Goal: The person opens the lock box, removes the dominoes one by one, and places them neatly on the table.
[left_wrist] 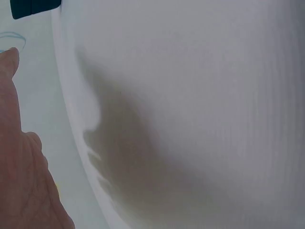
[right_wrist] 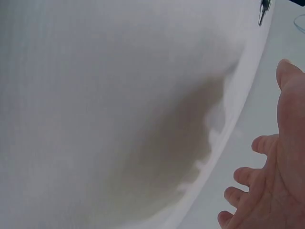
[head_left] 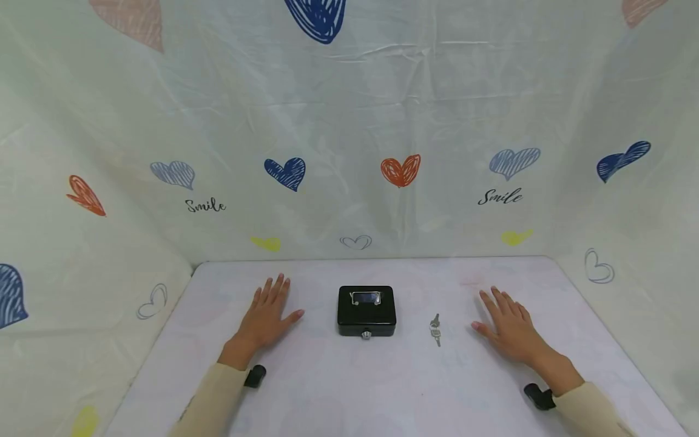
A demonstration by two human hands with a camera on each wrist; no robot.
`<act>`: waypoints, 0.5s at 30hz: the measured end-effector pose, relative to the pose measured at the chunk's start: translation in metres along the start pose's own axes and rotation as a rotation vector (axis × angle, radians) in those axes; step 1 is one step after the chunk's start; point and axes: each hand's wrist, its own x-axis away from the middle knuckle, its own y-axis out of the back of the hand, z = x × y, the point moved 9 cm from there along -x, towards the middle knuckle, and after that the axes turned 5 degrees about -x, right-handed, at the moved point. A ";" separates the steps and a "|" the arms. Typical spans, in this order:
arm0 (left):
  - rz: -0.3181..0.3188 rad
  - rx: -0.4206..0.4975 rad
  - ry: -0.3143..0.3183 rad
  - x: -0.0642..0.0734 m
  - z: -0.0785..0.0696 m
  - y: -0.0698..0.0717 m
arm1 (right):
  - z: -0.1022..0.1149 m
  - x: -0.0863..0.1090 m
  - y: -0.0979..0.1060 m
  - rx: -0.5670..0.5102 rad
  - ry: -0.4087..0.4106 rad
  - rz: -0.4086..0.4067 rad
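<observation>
A small black cash box point(head_left: 366, 317) stands in the middle of the white table, with a silver handle on its lid and a round lock point(head_left: 366, 334) at its front. To its right lie two small keys point(head_left: 435, 331), seemingly joined by a ring; a bit of them also shows in the right wrist view point(right_wrist: 264, 10). My left hand point(head_left: 264, 318) is left of the box, palm down, fingers spread and holding nothing. On the other side, right of the keys, my right hand point(head_left: 512, 332) is likewise spread and bare. Both hands cast shadows on the tabletop in the wrist views.
The white table point(head_left: 349, 388) has rounded back corners. Behind and beside it hangs a pale curtain point(head_left: 349, 121) printed with hearts and the word "Smile". A black wrist device point(head_left: 255, 376) sits at the left cuff, another point(head_left: 539, 397) at the right cuff.
</observation>
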 end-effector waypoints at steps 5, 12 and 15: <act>-0.002 0.018 -0.021 0.002 -0.011 -0.001 | 0.012 -0.001 -0.004 0.004 0.023 -0.005; 0.011 0.014 -0.046 0.000 -0.028 -0.004 | 0.028 0.000 -0.007 -0.024 0.039 -0.002; 0.021 0.028 -0.063 -0.001 -0.035 -0.007 | 0.036 0.000 -0.008 -0.044 0.046 0.004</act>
